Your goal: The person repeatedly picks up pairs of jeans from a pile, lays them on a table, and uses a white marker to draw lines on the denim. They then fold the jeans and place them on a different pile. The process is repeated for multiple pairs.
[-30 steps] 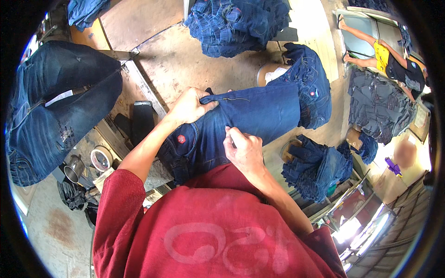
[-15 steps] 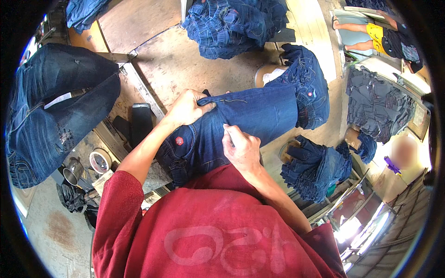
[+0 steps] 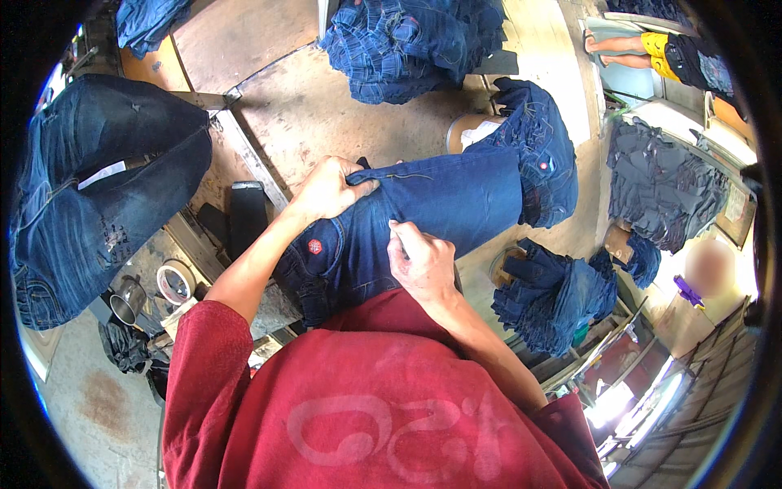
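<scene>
A pair of blue jeans [image 3: 452, 200] with a round red tag lies stretched out in front of me, its leg running away to the right. My left hand [image 3: 330, 191] is closed on the upper edge of the jeans, pinching the denim between thumb and fingers. My right hand [image 3: 422, 257] is curled like a fist on the cloth, thumb and fingertips pressed together at the denim. Whatever is inside those fingers, if anything, is too small or hidden to name.
More jeans lie in a heap [image 3: 407, 45] at the far side. Denim bundles [image 3: 550, 297] hang at the right, and dark jeans [image 3: 106, 187] drape at the left. A tape roll [image 3: 174, 282] and metal cup [image 3: 128, 300] sit nearby. A person in yellow shorts [image 3: 658, 55] is at the far right.
My right hand has shifted very slightly left on the denim; my left hand keeps its grip. The person in yellow shorts has changed posture.
</scene>
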`<state>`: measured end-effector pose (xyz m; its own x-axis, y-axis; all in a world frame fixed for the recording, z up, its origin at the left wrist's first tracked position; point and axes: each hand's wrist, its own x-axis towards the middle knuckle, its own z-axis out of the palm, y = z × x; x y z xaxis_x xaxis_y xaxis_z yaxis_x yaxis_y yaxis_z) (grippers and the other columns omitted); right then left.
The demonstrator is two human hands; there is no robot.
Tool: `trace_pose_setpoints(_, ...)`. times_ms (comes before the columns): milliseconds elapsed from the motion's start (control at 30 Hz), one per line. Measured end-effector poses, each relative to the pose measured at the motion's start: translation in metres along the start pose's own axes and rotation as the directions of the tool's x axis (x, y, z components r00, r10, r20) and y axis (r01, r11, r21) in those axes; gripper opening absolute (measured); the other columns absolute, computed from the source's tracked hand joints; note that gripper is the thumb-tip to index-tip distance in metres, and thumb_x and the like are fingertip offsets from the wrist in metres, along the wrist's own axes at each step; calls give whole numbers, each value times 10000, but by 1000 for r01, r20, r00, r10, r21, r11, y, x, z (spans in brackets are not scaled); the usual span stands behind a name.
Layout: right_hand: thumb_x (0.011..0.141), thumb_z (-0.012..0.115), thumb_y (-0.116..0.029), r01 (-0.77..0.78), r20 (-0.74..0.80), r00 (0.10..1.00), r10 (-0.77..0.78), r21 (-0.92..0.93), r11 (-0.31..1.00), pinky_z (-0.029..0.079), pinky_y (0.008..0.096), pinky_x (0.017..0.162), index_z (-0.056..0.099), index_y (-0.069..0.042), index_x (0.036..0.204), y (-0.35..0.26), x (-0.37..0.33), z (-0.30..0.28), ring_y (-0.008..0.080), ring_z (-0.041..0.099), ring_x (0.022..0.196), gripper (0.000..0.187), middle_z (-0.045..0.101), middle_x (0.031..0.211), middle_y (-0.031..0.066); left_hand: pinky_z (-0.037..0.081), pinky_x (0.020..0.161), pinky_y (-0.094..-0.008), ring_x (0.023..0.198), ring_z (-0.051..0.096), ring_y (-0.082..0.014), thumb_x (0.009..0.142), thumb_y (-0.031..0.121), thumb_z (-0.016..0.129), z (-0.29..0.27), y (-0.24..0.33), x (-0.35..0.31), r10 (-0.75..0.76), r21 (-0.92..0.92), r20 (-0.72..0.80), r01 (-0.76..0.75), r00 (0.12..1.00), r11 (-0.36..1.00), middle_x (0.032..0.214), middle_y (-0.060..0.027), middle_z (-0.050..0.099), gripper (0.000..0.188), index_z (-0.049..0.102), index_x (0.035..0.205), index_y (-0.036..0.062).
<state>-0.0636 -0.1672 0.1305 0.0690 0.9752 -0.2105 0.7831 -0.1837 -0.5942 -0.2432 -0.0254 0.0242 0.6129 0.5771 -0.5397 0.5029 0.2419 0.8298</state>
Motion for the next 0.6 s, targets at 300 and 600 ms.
trace_pose_setpoints(300,926,739,-32,41,36,999,-39,-53,998,552,428,514,725,-62,1000,0,-1,2,324,719,577,81,676,651,150,571,800,-379,772,678,-126,970,179,812,2,-2,0,-10,17,-15,10,1000,1000,856,-161,806,214,814,1038,-24)
trace_pose_setpoints(600,921,748,-36,50,40,998,-47,-75,996,548,401,508,725,-62,976,1,-2,4,289,703,545,65,672,646,130,563,766,-370,728,653,-121,969,229,821,0,3,-3,0,4,-23,1,1000,1000,798,-129,784,261,809,970,-31)
